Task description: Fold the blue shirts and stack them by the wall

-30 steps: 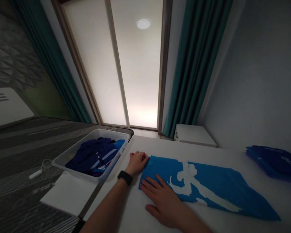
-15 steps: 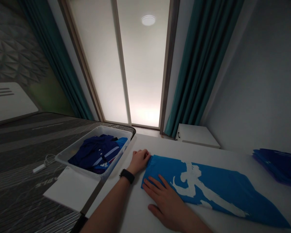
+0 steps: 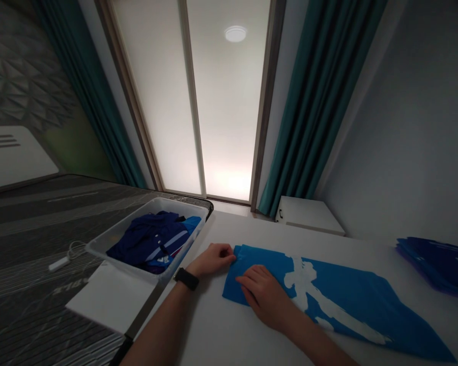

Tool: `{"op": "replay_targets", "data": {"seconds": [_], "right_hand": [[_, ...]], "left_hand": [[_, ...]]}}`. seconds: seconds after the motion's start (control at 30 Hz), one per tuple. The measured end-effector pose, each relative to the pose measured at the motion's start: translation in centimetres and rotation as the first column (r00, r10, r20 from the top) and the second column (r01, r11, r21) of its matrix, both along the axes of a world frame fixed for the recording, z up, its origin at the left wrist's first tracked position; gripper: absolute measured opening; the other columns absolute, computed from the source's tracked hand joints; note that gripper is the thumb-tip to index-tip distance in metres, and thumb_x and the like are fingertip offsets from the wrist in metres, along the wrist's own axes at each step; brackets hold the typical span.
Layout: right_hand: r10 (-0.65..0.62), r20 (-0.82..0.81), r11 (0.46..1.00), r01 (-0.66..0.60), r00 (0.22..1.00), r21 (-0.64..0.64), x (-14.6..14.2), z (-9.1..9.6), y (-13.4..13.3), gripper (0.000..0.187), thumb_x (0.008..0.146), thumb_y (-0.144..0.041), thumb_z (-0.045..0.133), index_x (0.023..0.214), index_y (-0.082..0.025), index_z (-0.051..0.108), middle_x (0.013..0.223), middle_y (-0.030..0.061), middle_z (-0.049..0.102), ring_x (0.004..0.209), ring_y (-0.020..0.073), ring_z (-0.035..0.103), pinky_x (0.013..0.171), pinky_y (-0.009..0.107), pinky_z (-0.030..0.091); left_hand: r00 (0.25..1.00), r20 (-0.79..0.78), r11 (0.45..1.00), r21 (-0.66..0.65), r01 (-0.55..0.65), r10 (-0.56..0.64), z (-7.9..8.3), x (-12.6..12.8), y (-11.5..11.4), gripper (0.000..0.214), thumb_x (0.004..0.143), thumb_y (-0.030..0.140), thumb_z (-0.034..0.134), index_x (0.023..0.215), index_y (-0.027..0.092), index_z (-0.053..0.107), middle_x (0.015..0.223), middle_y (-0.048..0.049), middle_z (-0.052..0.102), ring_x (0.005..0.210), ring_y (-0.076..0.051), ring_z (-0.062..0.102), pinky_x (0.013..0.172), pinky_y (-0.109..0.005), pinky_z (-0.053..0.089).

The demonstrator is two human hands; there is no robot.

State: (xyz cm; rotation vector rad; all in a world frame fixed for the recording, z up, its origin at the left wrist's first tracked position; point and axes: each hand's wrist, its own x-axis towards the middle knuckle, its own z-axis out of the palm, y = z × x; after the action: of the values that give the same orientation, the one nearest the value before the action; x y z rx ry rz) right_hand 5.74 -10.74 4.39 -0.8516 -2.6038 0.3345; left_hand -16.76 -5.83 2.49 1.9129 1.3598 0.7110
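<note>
A bright blue cloth [image 3: 351,300] with a white print lies flat on the white table [image 3: 221,335], stretching off to the right. My left hand [image 3: 211,258], a dark watch on its wrist, pinches the cloth's far left corner with closed fingers. My right hand [image 3: 265,294] rests on the cloth's left end with its fingers curled onto the fabric near the front left edge.
A clear plastic bin [image 3: 107,243] holding dark blue clothes sits left of the table. A stack of folded dark blue items [image 3: 438,264] lies at the table's right end. A small white cabinet [image 3: 309,216] stands behind, by teal curtains. A white cable [image 3: 63,259] lies on the dark mattress.
My right hand has slid forward onto the cloth's left end and its flat fingers have curled. My left hand has drawn back slightly at the corner.
</note>
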Motion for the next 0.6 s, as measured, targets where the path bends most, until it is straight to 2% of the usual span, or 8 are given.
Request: {"op": "replay_targets", "data": {"seconds": [0.13, 0.23, 0.4, 0.6], "right_hand": [[0.03, -0.006, 0.991, -0.029, 1.0, 0.133, -0.6, -0.6, 1.6, 0.022, 0.095, -0.015, 0.046, 0.098, -0.02, 0.067, 0.092, 0.0057, 0.065, 0.09, 0.0214, 0.057, 0.084, 0.038, 0.046], [0.036, -0.037, 0.985, -0.029, 0.999, 0.172, -0.9, -1.3, 2.3, 0.021, 0.094, -0.014, 0.048, 0.101, -0.02, 0.067, 0.098, 0.0068, 0.066, 0.093, 0.0215, 0.058, 0.085, 0.038, 0.048], [-0.005, -0.028, 0.994, 0.008, 1.0, 0.112, -0.9, -2.2, 2.2, 0.032, 0.092, -0.017, 0.052, 0.123, -0.019, 0.06, 0.127, 0.0102, 0.061, 0.116, 0.0258, 0.055, 0.101, 0.044, 0.045], [-0.07, 0.036, 0.997, 0.068, 0.997, 0.034, -0.3, -2.1, 3.0, 0.04, 0.096, -0.025, 0.047, 0.135, -0.019, 0.053, 0.139, 0.0093, 0.055, 0.128, 0.0251, 0.048, 0.111, 0.046, 0.036]], "left_hand": [[0.994, -0.089, 0.994, -0.102, 0.049, -0.058, 0.4, -0.6, -0.3, 0.026, 0.077, 0.042, 0.068, 0.078, 0.017, 0.062, 0.067, 0.0046, 0.058, 0.064, -0.012, 0.051, 0.063, -0.023, 0.038], [0.983, -0.177, 0.995, -0.095, 0.039, -0.056, 0.9, -0.5, -0.6, 0.022, 0.076, 0.039, 0.068, 0.076, 0.018, 0.061, 0.065, 0.0062, 0.056, 0.064, -0.012, 0.051, 0.07, -0.024, 0.038], [0.962, -0.269, 0.998, -0.052, 0.041, -0.054, 1.2, -0.1, -0.8, 0.013, 0.078, 0.03, 0.064, 0.076, 0.018, 0.06, 0.068, 0.0065, 0.059, 0.069, -0.012, 0.054, 0.085, -0.029, 0.034], [0.941, -0.332, 0.998, -0.044, 0.054, -0.066, 1.2, 0.0, -0.9, 0.014, 0.081, 0.033, 0.061, 0.078, 0.019, 0.06, 0.072, 0.0048, 0.063, 0.074, -0.015, 0.056, 0.089, -0.031, 0.032]]}}
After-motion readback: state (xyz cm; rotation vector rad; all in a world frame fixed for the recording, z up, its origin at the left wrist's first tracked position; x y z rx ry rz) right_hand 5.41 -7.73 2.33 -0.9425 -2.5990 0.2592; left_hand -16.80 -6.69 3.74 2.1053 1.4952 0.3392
